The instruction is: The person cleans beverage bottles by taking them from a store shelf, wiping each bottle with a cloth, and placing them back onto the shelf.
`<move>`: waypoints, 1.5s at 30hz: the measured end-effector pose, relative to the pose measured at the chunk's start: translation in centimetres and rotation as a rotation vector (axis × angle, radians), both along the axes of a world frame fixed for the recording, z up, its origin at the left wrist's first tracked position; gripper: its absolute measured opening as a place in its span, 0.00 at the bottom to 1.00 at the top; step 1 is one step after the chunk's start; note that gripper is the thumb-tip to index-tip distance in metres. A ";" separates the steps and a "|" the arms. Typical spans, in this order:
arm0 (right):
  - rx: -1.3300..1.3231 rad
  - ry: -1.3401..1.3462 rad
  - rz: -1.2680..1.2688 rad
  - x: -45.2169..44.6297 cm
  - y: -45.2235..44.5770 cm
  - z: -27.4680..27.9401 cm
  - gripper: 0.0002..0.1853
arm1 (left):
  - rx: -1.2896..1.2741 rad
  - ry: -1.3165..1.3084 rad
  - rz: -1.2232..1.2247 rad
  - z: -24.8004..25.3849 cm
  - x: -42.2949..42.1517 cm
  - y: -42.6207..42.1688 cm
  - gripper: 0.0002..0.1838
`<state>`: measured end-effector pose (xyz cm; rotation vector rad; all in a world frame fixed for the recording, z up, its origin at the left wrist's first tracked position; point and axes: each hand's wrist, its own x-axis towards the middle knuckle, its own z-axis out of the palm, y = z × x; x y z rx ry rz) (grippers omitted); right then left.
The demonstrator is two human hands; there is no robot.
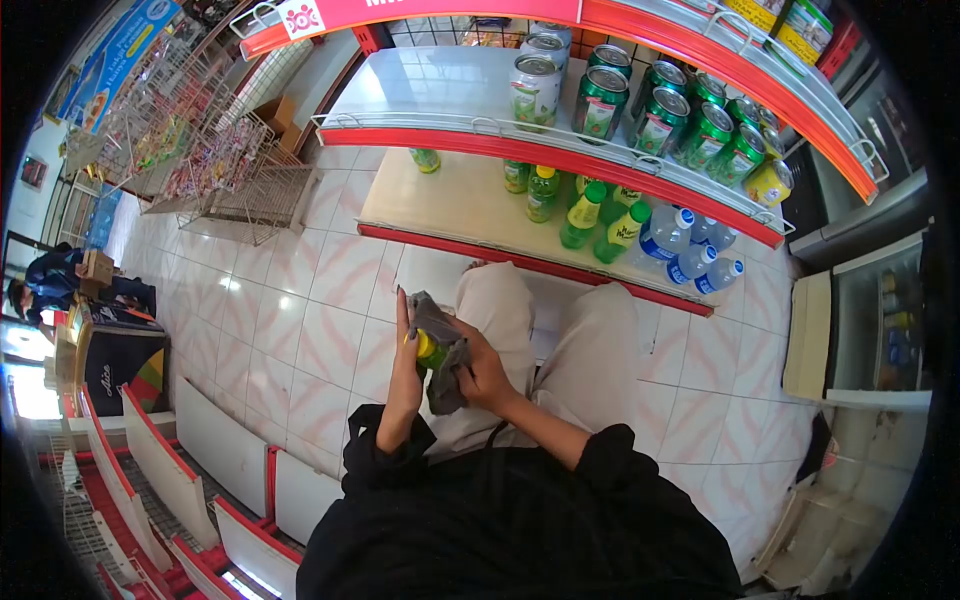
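Note:
Between my two hands, above my lap, is a small green bottle with a yellow cap [428,350]. My left hand [403,368] holds the bottle on its left side, fingers stretched upward. A grey cloth [445,385] is in my right hand [480,365], pressed against the bottle from the right. The cloth and fingers hide much of the bottle. In front of me, the lower shelf [450,205] bears green bottles with yellow or green caps [583,215] and blue-labelled water bottles [667,235].
Green cans [600,103] and white cans [535,92] stand on the shelf above. Wire racks of packets [215,160] are at the upper left. A person [60,280] holds a box at the far left. A glass-door fridge [880,320] stands right.

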<state>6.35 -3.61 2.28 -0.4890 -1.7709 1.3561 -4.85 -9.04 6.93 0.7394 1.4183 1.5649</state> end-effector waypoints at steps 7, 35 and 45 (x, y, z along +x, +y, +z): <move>-0.106 -0.285 0.061 1.7 0.7 -4.7 0.25 | 0.015 -0.182 0.071 0.2 -0.7 0.6 0.31; 0.280 -0.130 -0.138 1.3 -0.2 2.6 0.27 | 0.152 -0.232 0.112 -0.4 1.8 0.3 0.45; 0.234 -0.260 -0.045 -0.3 2.6 7.5 0.18 | 0.054 -0.185 0.123 -3.5 1.7 -1.3 0.49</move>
